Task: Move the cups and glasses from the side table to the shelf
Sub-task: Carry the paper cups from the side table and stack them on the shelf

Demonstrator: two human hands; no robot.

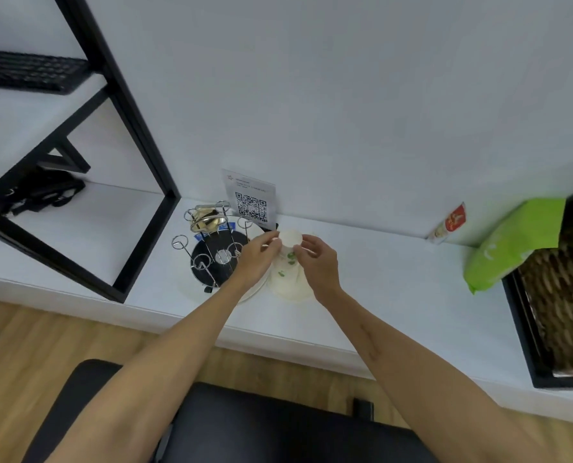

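An upside-down stack of white paper cups (290,272) with green leaf prints stands on the white side table (395,282), widening toward its base. My left hand (256,259) and my right hand (318,262) flank the top of the stack. The fingertips of both pinch the topmost cup (290,238) at its upturned base. To the left, a metal cup-holder rack (211,248) with looped wire prongs stands on a round tray, and a gold-tinted glass (208,219) hangs on it. The black-framed shelf (138,135) with white boards rises at the left.
A QR-code sign (250,198) leans on the wall behind the cups. A green bag (512,245), a small red packet (447,223) and a woven basket (558,312) occupy the table's right end. A black keyboard (28,70) and black objects lie on the shelf boards. A black chair (245,422) is below me.
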